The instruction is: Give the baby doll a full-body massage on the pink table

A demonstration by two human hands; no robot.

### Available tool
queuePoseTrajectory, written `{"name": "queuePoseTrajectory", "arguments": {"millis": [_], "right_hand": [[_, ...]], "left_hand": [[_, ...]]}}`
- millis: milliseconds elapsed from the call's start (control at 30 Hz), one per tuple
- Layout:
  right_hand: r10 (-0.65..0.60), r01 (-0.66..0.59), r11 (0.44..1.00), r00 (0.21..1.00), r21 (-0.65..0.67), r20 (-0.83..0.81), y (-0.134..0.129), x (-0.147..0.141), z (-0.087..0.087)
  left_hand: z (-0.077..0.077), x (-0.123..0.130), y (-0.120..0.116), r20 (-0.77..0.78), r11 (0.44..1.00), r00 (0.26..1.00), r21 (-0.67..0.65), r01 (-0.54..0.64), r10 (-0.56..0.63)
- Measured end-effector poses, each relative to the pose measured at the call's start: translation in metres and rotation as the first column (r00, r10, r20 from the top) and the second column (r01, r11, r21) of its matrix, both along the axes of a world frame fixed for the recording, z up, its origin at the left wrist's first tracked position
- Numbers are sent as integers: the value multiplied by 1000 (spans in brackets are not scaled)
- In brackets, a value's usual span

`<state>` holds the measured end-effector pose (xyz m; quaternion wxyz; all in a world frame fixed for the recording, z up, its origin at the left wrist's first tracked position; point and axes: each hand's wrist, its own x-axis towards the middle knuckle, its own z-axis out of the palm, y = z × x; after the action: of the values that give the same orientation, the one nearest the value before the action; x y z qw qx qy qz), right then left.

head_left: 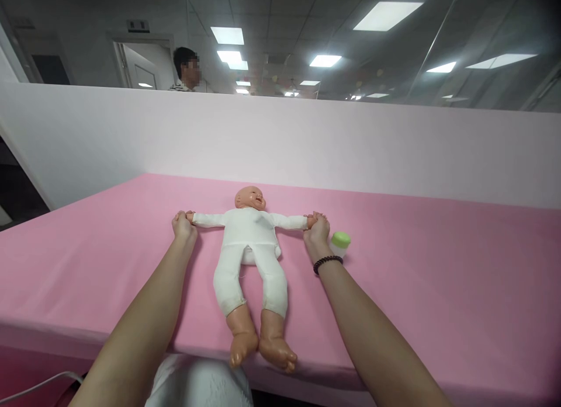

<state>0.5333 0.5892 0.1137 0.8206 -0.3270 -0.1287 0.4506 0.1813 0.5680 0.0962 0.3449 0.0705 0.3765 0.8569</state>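
A baby doll [249, 229] with a white cloth body lies on its back on a pink-covered table [412, 290]. Its head points away from me and its bare feet reach the near edge. Both its arms are stretched straight out to the sides. My left hand [184, 227] is closed around the doll's hand on the left. On the other side, my right hand [317, 232] grips the doll's other hand, with a dark beaded bracelet [328, 263] on the wrist. Just right of that wrist stands a small container with a green lid [340, 239], partly hidden by my hand.
A white partition [280, 138] rises along the table's far side, with glass above it. Behind the glass, at the left, a person [186, 68] is near an open door [140, 65]. A pale cable [48, 381] runs at the lower left.
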Motion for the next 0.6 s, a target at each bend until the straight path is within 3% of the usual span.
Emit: {"name": "queuePoseTrajectory", "arguments": {"millis": [600], "right_hand": [[9, -8, 998, 1000, -58, 24, -5, -3, 1]], "left_hand": [[1, 2, 2, -38, 1000, 999, 14, -1, 2]]}}
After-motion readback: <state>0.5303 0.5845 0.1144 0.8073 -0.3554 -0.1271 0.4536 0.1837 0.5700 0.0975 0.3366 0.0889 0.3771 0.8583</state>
